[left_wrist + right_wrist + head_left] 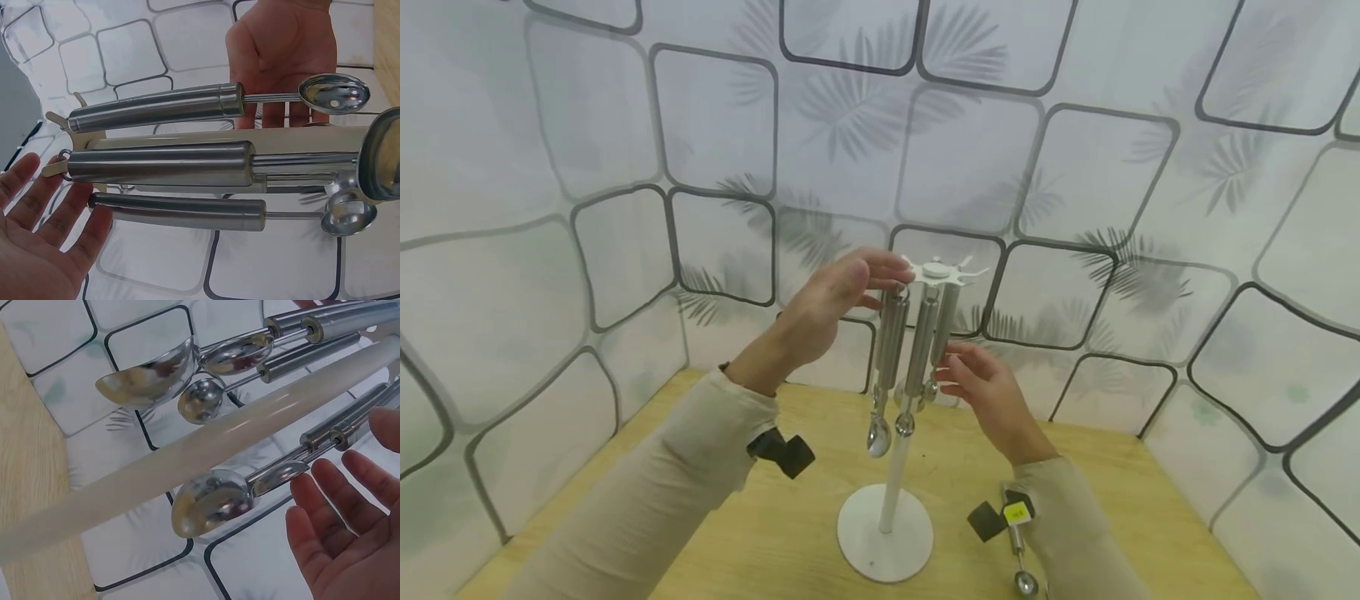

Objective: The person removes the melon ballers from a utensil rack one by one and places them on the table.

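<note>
Several silver metal utensils with cylindrical handles [922,346] hang bowl-down from the hooked top [936,271] of a white round-based stand [886,537] on the pale wooden table [805,475]. In the head view, their long axes run roughly from one to seven o'clock. They lie at four o'clock from the left hand [827,304], the nearer one to the hooks; its fingers are spread beside the handles' upper ends. From the right hand [988,392], nearer the bowls, they lie toward ten o'clock; its fingers are loosely bent and apart, pinching nothing. Whether either hand touches metal, I cannot tell.
</note>
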Available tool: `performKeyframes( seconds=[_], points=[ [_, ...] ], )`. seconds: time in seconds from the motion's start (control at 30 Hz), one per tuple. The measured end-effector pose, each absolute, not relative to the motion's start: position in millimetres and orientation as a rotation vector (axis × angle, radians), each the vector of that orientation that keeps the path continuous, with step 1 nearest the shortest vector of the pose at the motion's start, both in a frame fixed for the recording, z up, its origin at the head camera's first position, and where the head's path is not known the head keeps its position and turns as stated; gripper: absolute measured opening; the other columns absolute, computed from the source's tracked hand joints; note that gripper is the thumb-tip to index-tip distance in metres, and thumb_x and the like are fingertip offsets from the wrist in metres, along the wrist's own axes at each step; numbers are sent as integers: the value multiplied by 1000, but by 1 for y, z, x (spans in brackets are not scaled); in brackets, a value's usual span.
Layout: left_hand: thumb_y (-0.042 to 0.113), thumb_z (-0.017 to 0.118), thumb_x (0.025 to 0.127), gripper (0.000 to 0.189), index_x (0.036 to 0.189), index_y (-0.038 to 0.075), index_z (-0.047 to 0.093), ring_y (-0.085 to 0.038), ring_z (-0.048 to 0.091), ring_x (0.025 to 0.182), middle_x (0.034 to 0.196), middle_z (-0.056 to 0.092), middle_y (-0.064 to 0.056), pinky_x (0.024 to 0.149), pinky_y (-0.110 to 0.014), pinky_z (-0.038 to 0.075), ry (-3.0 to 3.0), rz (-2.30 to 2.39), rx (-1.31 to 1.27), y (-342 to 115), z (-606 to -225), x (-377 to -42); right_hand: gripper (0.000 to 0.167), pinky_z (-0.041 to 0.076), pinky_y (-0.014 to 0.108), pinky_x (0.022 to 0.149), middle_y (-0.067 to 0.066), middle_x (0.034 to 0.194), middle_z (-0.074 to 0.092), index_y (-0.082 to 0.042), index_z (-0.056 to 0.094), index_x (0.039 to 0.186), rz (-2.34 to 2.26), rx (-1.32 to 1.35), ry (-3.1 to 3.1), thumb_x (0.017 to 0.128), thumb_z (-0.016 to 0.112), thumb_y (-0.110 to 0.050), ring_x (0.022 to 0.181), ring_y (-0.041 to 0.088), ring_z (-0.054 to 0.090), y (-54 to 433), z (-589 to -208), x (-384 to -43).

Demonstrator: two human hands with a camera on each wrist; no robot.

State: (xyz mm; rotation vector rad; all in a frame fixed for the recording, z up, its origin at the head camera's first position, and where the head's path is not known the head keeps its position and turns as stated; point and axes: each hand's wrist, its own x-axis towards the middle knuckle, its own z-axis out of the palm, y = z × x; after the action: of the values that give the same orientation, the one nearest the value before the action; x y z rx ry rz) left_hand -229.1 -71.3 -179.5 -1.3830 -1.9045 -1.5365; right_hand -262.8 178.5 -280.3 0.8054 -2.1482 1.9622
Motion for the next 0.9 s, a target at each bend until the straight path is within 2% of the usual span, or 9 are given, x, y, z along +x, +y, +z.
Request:
performKeyframes(
  seconds=[0.1,0.2,0.4,0.57,0.8,0.9],
  points=[
    [75,32,91,94,126,-11,49,-39,54,117,126,56,-24,90,-48,47,-1900,-1546,-1382,-71,-179,-229,39,51,32,87,21,116,61,7,45,134,1839,761,-2222,101,54,-12,97,13,64,174,-275,-261],
    [74,33,91,94,126,-12,48,-39,55,116,126,56,-24,90,-49,47,-1889,-1553,-1385,-70,-179,-230,41,52,31,85,22,113,63,5,45,135,1747,742,-2258,99,58,-12,93,12,64,171,-271,-260],
    [73,33,91,93,126,-12,49,-40,55,116,125,56,-24,89,-49,47,-1872,-1545,-1394,-69,-178,-232,32,54,29,77,24,101,66,7,52,125,1656,776,-2217,96,60,-3,83,11,65,168,-265,-261],
    [74,33,91,93,126,-11,49,-38,55,115,125,56,-24,89,-51,47,-1879,-1541,-1386,-70,-178,-233,26,54,29,74,20,96,66,8,54,118,1651,750,-2211,95,60,-1,79,12,65,167,-262,-258],
    [74,33,91,94,125,-12,49,-41,54,116,125,57,-24,89,-52,47,-1898,-1537,-1378,-70,-181,-231,28,55,28,75,25,102,64,9,51,121,1659,664,-2251,97,59,-4,79,11,66,170,-257,-251],
    [74,33,91,94,126,-12,48,-39,55,116,125,57,-24,89,-55,46,-1895,-1535,-1382,-69,-181,-230,32,55,27,75,25,105,62,10,49,124,1662,644,-2252,97,58,-4,79,9,65,174,-255,-249]
  ],
)
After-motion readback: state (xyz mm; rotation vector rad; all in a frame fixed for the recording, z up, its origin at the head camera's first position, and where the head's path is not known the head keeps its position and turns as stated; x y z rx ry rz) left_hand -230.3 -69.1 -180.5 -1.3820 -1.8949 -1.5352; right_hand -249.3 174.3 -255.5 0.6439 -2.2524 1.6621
